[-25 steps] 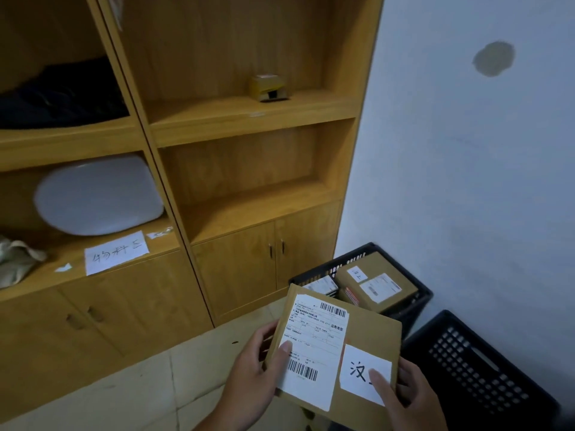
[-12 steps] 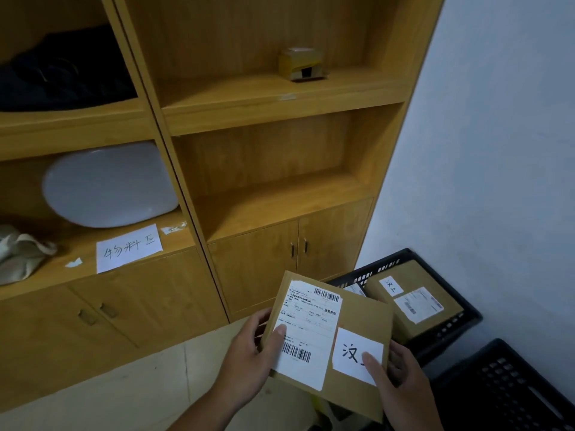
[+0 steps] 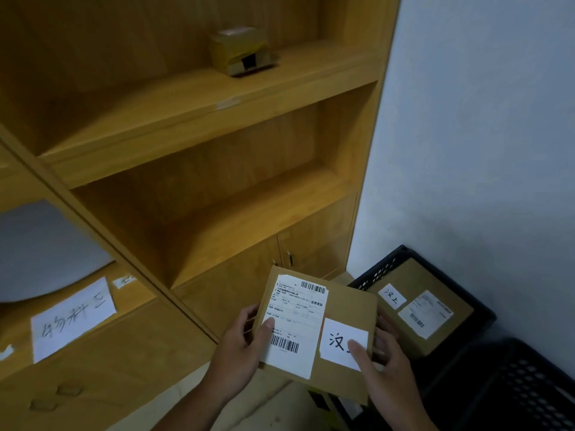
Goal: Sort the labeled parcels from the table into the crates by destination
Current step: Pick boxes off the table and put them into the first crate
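A tall yellow-brown wooden shelving unit (image 3: 217,126) stands beside a pale grey-white painted wall (image 3: 482,119). A small tape-wrapped yellowish box (image 3: 241,52) sits on an upper shelf. Lower left, a smooth white oval disc (image 3: 46,253) rests behind a handwritten white paper sheet (image 3: 73,318).

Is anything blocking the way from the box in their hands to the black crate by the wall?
Nothing visible does. The left hand and right hand hold the held parcel just left of the crate, with open air between. A second parcel lies inside it.
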The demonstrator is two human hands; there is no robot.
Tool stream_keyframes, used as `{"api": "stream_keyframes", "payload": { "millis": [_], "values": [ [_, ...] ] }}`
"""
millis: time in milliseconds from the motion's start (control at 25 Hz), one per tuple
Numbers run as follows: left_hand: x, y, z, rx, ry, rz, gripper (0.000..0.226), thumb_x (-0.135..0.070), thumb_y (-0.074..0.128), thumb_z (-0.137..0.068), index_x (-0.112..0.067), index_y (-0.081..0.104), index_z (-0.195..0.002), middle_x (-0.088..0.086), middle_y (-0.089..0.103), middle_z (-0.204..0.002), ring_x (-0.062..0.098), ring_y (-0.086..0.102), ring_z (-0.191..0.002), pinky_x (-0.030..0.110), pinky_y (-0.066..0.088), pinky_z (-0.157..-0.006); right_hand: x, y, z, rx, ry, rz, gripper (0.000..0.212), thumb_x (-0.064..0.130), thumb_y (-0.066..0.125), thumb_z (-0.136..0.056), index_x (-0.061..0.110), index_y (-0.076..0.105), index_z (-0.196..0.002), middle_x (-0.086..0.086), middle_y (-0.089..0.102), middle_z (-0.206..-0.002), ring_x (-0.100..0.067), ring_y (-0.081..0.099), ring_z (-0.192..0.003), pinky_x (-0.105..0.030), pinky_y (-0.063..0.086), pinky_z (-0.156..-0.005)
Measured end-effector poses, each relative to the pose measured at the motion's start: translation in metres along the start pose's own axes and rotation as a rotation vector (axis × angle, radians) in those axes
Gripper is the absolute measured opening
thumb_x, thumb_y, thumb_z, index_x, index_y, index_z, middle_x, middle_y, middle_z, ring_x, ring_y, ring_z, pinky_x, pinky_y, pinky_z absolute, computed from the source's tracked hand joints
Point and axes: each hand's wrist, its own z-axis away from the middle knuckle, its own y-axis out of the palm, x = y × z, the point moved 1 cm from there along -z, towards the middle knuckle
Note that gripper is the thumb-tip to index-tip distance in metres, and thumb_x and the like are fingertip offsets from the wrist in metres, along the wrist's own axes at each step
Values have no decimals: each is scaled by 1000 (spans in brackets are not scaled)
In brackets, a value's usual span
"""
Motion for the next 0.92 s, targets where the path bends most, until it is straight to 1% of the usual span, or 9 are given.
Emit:
{"api": "stream_keyframes", "payload": {
  "millis": [160,320,480,560,640,720,800,840,920],
  "values": [
    [-8,-4,-46,58,-23,2,33,-46,65,-91,-44,54,-123,-17,74,-110,9,73,-96,28,61,-68,15,9,-29,-63,26,27,50,37,81,-83,31,57,-126,9,70,-114,-14,66,-102,-40,58,-84],
    [-8,-2,-108,171,-57,-22,30,-40,65,-94,-40,56,-122,-14,75,-107,11,75,-91,30,60,-65,22,21,-58,-146,73,25,58,38,80,-84,26,53,-134,5,66,-121,-15,65,-104,-41,59,-86],
    [-9,6,-168,296,-65,-63,26,-37,68,-92,-39,60,-117,-10,75,-106,9,74,-90,27,61,-64,26,29,-75,-268,126,17,63,37,80,-84,23,51,-138,2,63,-125,-13,62,-104,-30,54,-76],
    [-8,13,-193,386,-59,-100,30,-41,69,-91,-42,59,-119,-7,74,-110,9,73,-94,29,62,-67,24,34,-80,-346,162,-2,63,36,80,-84,23,51,-138,0,63,-127,-17,62,-107,-36,56,-82],
    [-5,24,-211,462,-51,-130,29,-48,69,-89,-51,58,-116,-11,72,-111,7,72,-97,31,62,-70,20,35,-82,-409,206,-20,64,37,79,-85,22,49,-140,-2,63,-130,-21,62,-111,-45,56,-93],
    [-1,38,-225,540,-53,-157,32,-60,69,-82,-58,57,-111,-16,71,-110,7,71,-99,32,63,-72,11,33,-80,-465,241,-41,64,37,77,-87,22,48,-142,-3,62,-131,-21,63,-108,-40,57,-88],
    [6,53,-233,612,-66,-214,48,-71,65,-73,-56,54,-117,-16,69,-112,8,70,-102,34,63,-75,-2,29,-76,-518,277,-68,64,36,76,-88,21,47,-143,-3,62,-130,-20,63,-104,-34,56,-80],
    [10,62,-234,653,-81,-243,54,-74,63,-70,-54,53,-119,-17,68,-114,9,69,-103,34,63,-76,-9,25,-73,-540,299,-87,65,36,76,-88,21,46,-144,-3,62,-129,-20,63,-104,-35,56,-82],
    [17,82,-234,727,-109,-283,50,-75,63,-71,-57,53,-116,-18,69,-110,7,71,-99,34,63,-74,-23,15,-71,-578,350,-120,67,38,76,-88,21,45,-145,-1,62,-123,-18,63,-102,-39,57,-87]
  ]
}}
